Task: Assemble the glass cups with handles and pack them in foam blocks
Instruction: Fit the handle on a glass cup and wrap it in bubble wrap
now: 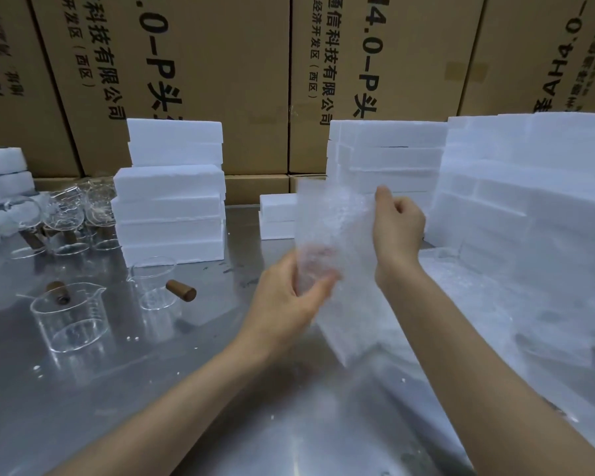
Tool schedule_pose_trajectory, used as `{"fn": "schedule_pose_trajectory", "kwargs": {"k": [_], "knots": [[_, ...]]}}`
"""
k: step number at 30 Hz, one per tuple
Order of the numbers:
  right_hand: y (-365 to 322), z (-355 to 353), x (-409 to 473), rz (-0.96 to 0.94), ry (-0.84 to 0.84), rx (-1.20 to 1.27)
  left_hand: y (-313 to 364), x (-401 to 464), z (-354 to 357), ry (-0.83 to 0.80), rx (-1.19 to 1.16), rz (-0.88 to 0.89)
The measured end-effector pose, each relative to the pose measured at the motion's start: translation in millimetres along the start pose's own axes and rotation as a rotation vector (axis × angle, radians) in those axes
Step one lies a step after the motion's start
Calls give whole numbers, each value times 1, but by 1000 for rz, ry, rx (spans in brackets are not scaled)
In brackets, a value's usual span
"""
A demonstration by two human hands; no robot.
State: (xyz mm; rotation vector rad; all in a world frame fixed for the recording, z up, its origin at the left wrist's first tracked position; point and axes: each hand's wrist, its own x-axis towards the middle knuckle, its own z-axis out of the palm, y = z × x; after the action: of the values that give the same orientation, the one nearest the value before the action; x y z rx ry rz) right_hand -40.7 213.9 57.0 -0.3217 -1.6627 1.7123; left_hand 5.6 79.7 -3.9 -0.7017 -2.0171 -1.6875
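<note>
Brown cardboard boxes (220, 63) form the back wall above a steel table (152, 389). White foam blocks (169, 211) stand in five stacks on it. A clear bubble-wrap sheet (334, 228) hangs upright between both hands: the right hand (397, 225) pinches its upper edge, and the left hand (289, 297) grips its lower part, fingers curled round it. Two glass cups (67, 314) with wooden handles (181, 290) stand left of the grip; more cluster behind, too blurred to count.

Left hand (291, 297) and right hand (397, 223) raised, fingers curled, pinching.
</note>
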Motion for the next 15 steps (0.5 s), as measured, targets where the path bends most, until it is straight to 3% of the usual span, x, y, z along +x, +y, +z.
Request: {"fn": "schedule_pose_trajectory", "kwargs": {"k": [4, 8, 12, 15], "knots": [[27, -1, -8, 54, -93, -14, -9, 19, -29, 300, -94, -189], [49, -1, -12, 47, -291, -221, -28, 25, -50, 522, 17, -370], [64, 5, -14, 24, -515, -533, -44, 24, -53, 521, 11, -628], [70, 4, -15, -2, -592, -647, -42, 24, -49, 467, 11, -654]]}}
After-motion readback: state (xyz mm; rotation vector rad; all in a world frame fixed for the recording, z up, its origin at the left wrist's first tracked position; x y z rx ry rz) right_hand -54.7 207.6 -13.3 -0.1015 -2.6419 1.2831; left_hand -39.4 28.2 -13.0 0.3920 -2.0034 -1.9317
